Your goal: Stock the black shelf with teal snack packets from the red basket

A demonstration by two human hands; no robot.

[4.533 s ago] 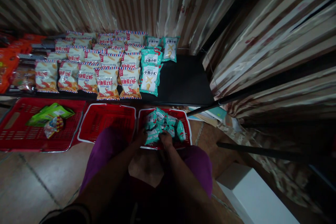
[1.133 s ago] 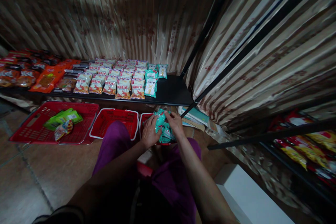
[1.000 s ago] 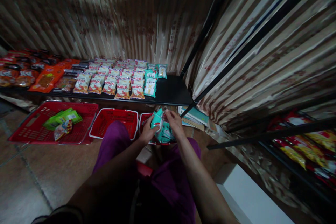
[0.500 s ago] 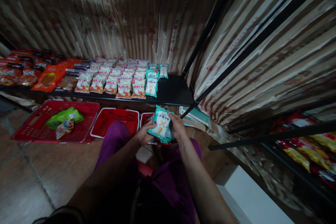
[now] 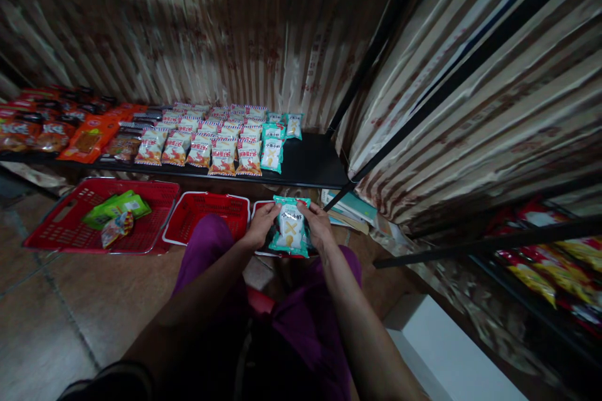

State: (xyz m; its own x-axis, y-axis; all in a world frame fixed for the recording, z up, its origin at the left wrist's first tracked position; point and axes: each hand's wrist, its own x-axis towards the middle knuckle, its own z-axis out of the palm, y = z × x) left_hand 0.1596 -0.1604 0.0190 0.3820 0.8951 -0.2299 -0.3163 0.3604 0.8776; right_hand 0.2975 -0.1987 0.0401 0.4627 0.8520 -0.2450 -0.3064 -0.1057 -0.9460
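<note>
A stack of teal snack packets point(image 5: 290, 232) is held flat between my two hands, above a small red basket point(image 5: 260, 207) on the floor. My left hand point(image 5: 259, 225) grips the stack's left edge, and my right hand point(image 5: 317, 225) grips its right edge. The top packet faces up and shows a yellow cross-shaped snack. On the low black shelf point(image 5: 310, 160) ahead lie rows of red-and-white snack packets point(image 5: 221, 150) and a few teal packets point(image 5: 273, 151) at their right end.
An empty small red basket point(image 5: 207, 219) and a large red basket point(image 5: 66, 225) with green packets stand left on the tiled floor. Orange packets point(image 5: 84, 138) fill the shelf's left. A white box point(image 5: 442, 351) sits near right. Striped curtains hang behind; another rack holds packets point(image 5: 540, 263).
Both hands lifted teal packets out of the small red basket, turned them face up and squared them into a flat stack held between the hands.
</note>
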